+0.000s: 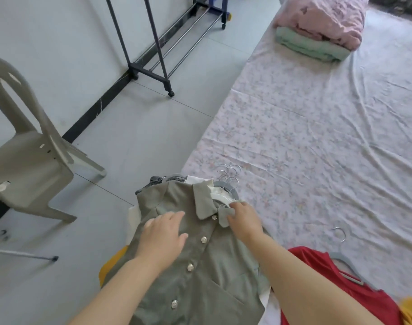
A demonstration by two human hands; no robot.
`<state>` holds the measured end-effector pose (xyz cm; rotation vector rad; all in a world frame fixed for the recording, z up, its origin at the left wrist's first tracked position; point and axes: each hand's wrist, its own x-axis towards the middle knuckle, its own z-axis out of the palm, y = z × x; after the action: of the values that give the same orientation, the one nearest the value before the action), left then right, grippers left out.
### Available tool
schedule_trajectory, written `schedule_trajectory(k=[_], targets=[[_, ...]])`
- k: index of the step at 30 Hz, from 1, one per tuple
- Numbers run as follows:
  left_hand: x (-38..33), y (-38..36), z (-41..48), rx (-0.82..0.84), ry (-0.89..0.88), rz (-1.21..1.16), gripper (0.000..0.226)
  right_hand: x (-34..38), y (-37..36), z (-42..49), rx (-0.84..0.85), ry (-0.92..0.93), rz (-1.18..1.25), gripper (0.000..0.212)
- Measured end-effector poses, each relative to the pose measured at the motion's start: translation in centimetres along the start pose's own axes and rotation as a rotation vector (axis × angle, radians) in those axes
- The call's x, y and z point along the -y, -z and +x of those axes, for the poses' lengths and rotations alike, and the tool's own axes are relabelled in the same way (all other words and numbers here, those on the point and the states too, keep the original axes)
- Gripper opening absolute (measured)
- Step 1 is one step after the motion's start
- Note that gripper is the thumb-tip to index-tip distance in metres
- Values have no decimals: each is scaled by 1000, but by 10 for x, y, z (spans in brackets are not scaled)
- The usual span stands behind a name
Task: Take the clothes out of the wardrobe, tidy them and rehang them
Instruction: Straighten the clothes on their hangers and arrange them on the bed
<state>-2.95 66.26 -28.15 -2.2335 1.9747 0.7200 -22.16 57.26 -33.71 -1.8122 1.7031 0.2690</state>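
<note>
A grey-green buttoned shirt with a collar lies on top of a stack of hung clothes at the near corner of the bed. My left hand rests flat on its left chest, fingers spread. My right hand pinches the shirt's right collar tip. Several metal hanger hooks poke out beyond the collar. White and yellow garments show under the shirt. A red garment on a grey hanger lies to the right on the bed.
The bed with a floral sheet fills the right side. Folded pink and green bedding sits at its far end. A dark rolling clothes rack stands by the wall. A grey plastic chair is at the left.
</note>
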Motion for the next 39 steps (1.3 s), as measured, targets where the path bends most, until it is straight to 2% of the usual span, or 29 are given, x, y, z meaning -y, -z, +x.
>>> schedule_trajectory(k=[3,8,17,21,24,28,31,34,37,39], targets=[[3,-13,21,16,6,-27,51,0,-12,38,12,-27,19,34],[4,-33,50,34,-1,-69,50,-2,-37,83,-62,-47,-2,23],[1,-40,66,0,-32,-100,49,-5,-43,88,-170,30,-124,21],[-10,-25,64,-63,-97,-129,49,-5,-30,47,-305,25,45,29],[-19,-7,57,-148,-180,-161,50,1,-13,4,-463,112,168,20],[-33,16,39,-181,-308,-125,54,8,-1,-61,-693,211,149,24],[-39,28,11,-190,-425,-74,53,13,4,-113,-829,232,113,9],[-45,43,-28,-299,-586,-93,45,19,11,-168,-917,199,116,9],[-49,51,-70,-389,-685,-147,38,23,15,-225,-939,142,176,25],[-53,53,-94,-447,-755,-174,31,22,15,-259,-960,107,245,28]])
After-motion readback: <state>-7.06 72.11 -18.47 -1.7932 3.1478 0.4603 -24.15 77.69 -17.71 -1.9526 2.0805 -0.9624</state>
